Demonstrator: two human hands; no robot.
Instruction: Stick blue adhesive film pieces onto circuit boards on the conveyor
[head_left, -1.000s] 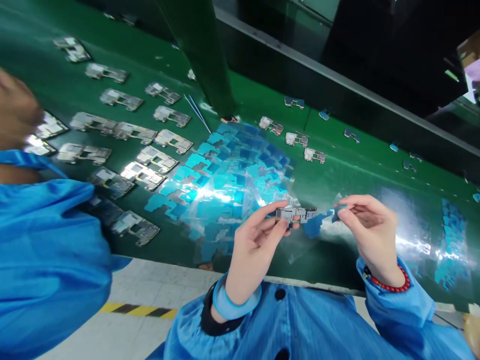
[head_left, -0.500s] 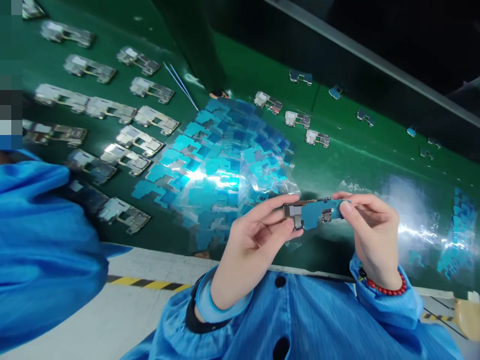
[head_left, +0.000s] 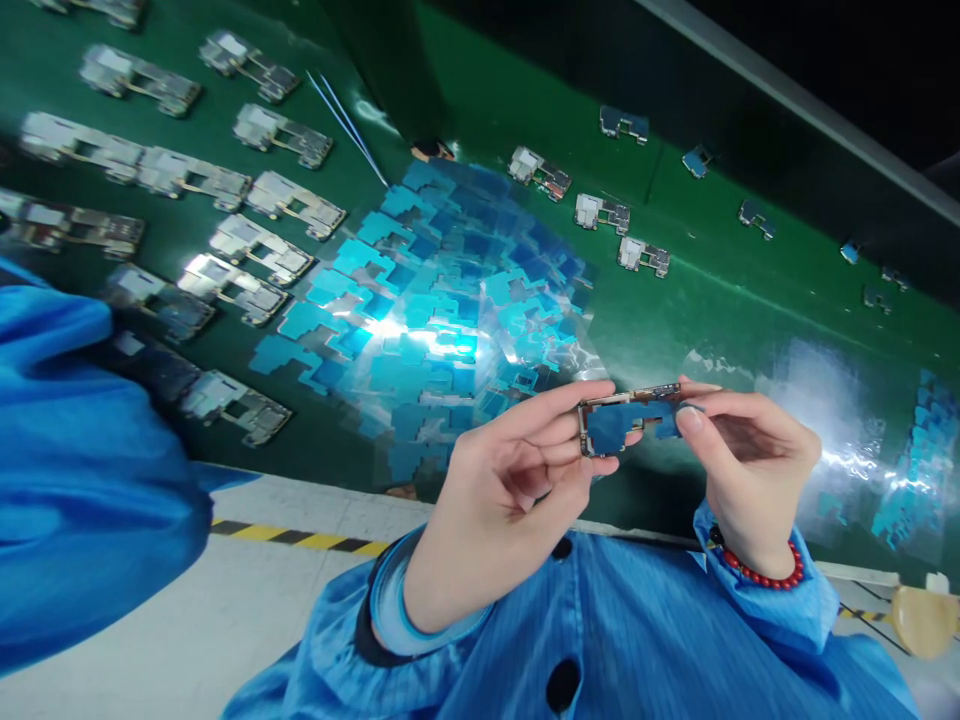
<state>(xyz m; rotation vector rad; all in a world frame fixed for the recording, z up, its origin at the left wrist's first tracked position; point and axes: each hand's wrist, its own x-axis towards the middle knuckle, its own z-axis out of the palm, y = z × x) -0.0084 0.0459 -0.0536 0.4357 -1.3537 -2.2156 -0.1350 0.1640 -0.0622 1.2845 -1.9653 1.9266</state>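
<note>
I have the left hand [head_left: 517, 500] just below and right of the frame's middle, its grip closed around the left end of a circuit board [head_left: 587, 420], with one finger stretched along the top edge and other fingertips under the lower one. The board is tilted, and a piece of blue film [head_left: 609, 428] lies over the face turned towards me. At the board's right end my right hand [head_left: 750, 465] pinches the end of that film between thumb and forefinger; I can't tell from here whether this grip has hold of the board as well.

Behind the hands, a broad spread of blue film cutouts [head_left: 356, 255] covers the centre of the green worktop [head_left: 720, 310]. Tweezers [head_left: 347, 130] lie at its upper left corner, beside the foot of a dark green post [head_left: 390, 80]. More boards [head_left: 296, 203] fill the upper left of the frame in loose rows, and I count three pale ones [head_left: 602, 213] right of the post. Smaller dark pieces [head_left: 756, 219] sit scattered across the upper right. Near the right edge I see a second patch of blue cutouts [head_left: 911, 470]. A co-worker's blue sleeve [head_left: 90, 470] takes up the lower left, above pale floor [head_left: 150, 610] crossed by yellow-and-black tape [head_left: 300, 538].
</note>
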